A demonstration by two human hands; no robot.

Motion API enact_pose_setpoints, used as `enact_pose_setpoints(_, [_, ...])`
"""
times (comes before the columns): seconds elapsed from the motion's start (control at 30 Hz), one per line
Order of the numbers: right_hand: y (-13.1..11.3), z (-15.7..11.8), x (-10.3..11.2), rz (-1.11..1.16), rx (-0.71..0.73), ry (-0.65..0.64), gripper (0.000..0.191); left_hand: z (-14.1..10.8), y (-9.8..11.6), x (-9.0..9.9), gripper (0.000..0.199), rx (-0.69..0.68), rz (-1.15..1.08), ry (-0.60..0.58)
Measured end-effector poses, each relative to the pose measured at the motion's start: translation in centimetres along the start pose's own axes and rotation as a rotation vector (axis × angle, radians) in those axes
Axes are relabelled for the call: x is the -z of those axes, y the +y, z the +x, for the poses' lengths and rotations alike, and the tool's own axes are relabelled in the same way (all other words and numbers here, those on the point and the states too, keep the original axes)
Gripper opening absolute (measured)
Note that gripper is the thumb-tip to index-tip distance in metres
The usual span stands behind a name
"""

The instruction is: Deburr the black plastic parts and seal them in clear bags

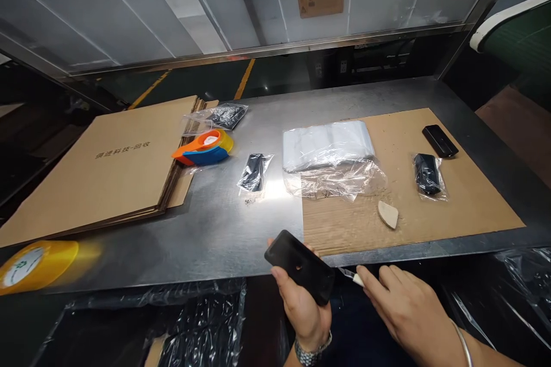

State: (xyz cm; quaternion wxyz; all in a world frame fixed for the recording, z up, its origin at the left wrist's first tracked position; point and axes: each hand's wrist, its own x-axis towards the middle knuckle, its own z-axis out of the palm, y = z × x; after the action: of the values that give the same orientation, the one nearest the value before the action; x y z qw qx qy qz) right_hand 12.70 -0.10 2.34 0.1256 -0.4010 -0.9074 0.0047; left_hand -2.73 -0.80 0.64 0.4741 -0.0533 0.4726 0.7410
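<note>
My left hand (303, 315) is closed around a black rectangular plastic case (301, 266), which it holds tilted in front of the table's near edge. A small notch or hole shows in the case's face. In my right hand (407, 307) is a small knife (355, 277) with a white handle and a thin metal blade. The blade's tip is at the right end of the case; whether it touches cannot be made out. A pale, wedge-shaped pad (388, 215) lies on the cardboard sheet (465, 206) beyond my hands.
Clear plastic bags (329, 146) lie stacked mid-table. Further right are a bagged black case (427, 174) and a bare one (439, 141). Another bagged black piece (253, 172), a tape dispenser (204, 148), flat cardboard (99, 166) and a yellow tape roll (38, 264) are to the left.
</note>
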Motion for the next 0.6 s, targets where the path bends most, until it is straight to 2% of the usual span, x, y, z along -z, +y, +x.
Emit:
enact_pose_setpoints(0.07, [0.27, -0.08, 0.15, 0.104, -0.006, -0.055, 0.036, 0.12, 0.15, -0.08, 0.053, 0.071, -0.046, -0.001])
enact_pose_setpoints(0.13, [0.28, -0.13, 0.42, 0.147, 0.007, -0.058, 0.038, 0.10, 0.28, -0.35, 0.053, 0.107, -0.086, -0.026])
enact_pose_setpoints(0.3, [-0.22, -0.21, 0.80, 0.087, 0.031, 0.020, 0.033, -0.20, 0.44, -0.79, 0.047, 0.065, -0.092, -0.087])
enact_pose_setpoints(0.43, [-0.37, -0.38, 0.57, 0.064, 0.017, 0.022, 0.033, -0.30, 0.43, -0.58, 0.052, 0.085, -0.103, -0.086])
enact_pose_setpoints(0.6, [-0.29, -0.40, 0.53, 0.077, 0.006, 0.007, 0.035, -0.45, 0.48, -0.56, 0.048, 0.044, -0.082, -0.122])
